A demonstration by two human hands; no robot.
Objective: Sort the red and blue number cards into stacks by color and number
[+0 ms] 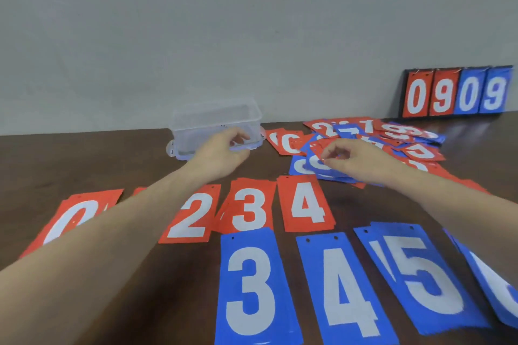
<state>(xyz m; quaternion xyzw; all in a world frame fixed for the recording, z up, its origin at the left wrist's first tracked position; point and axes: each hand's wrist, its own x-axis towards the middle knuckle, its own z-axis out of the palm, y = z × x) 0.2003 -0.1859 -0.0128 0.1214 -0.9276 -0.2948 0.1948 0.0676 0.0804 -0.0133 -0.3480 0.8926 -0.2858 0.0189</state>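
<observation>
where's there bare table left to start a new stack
Bare table lies left of the clear container, behind the red 0 stack. A smaller patch sits below the red 2 stack, left of the blue 3 stack, under the left forearm. The right side is crowded: the unsorted pile, where the right hand is.

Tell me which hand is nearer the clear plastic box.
Left. The left hand is right in front of the clear plastic box; the right hand is off to its right, over the unsorted card pile.
</observation>
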